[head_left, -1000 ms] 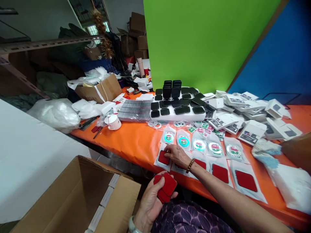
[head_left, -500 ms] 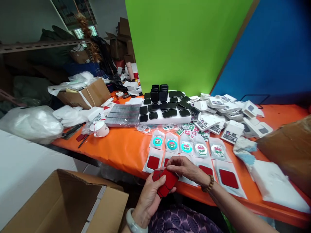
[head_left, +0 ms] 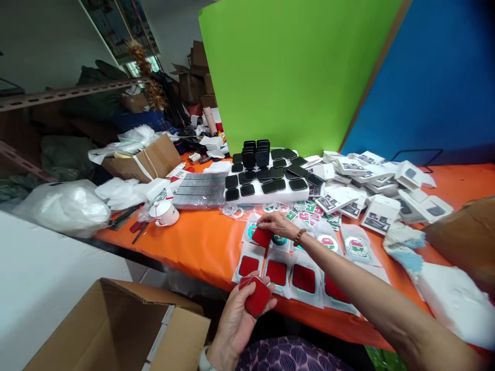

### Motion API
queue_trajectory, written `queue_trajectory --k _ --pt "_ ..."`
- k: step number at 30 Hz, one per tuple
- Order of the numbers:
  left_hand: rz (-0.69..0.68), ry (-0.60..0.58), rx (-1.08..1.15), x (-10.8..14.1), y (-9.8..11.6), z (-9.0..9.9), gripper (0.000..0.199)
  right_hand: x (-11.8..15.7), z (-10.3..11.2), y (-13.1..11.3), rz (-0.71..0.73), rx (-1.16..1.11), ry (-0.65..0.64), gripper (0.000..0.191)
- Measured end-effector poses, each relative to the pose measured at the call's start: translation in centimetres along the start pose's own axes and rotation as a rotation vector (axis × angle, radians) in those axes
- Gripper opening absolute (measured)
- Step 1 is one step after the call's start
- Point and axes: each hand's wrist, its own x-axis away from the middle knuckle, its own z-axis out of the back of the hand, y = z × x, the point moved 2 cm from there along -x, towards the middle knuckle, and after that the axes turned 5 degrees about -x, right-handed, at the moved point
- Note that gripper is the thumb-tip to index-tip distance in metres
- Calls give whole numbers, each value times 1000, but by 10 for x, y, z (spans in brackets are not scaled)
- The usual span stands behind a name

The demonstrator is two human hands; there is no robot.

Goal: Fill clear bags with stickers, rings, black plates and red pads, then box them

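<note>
My left hand (head_left: 242,312) is closed around a small stack of red square pads (head_left: 258,299) with dark edges, low in front of the table edge. Farther forward, my right hand (head_left: 279,225) pinches a single red square pad (head_left: 262,237) by its far edge. That pad hangs over the leftmost white pouches of the back row and partly covers a round teal sticker (head_left: 252,231). In the front row, white pouches bear red squares, such as this red square (head_left: 303,278). My right forearm hides part of both rows.
An orange-covered table (head_left: 201,237) carries black square cases on a white foam block (head_left: 286,195), a pile of white boxes (head_left: 381,214), a plastic-wrapped grey stack (head_left: 199,189) and a white lidded cup (head_left: 164,213). An open carton (head_left: 185,335) stands at lower left.
My right hand has moved forward, away from the stack, carrying one red pad over the back row of pouches. My left hand stays low with the other pads. The view has shifted slightly.
</note>
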Motion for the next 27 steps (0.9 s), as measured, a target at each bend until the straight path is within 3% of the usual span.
queue_trajectory --k 7,14,18,20,24,27 --pt "-1 53 -37 0 -4 14 34 -46 -5 0 68 178 -103 10" --pt "-33 48 49 -6 -2 7 30 -46 -13 8 96 291 -5 11" --pt "-80 23 24 -11 2 -1 37 -24 -7 4 116 292 135 15" --pt "-116 17 0 -14 4 -6 40 -5 -3 -3 103 203 123 16" --pt "-168 9 -27 -24 4 -17 45 47 -5 -14 -61 -203 -165 29" --pt "-173 -3 -53 -30 -1 -25 45 80 -12 -15 -140 -381 -277 32"
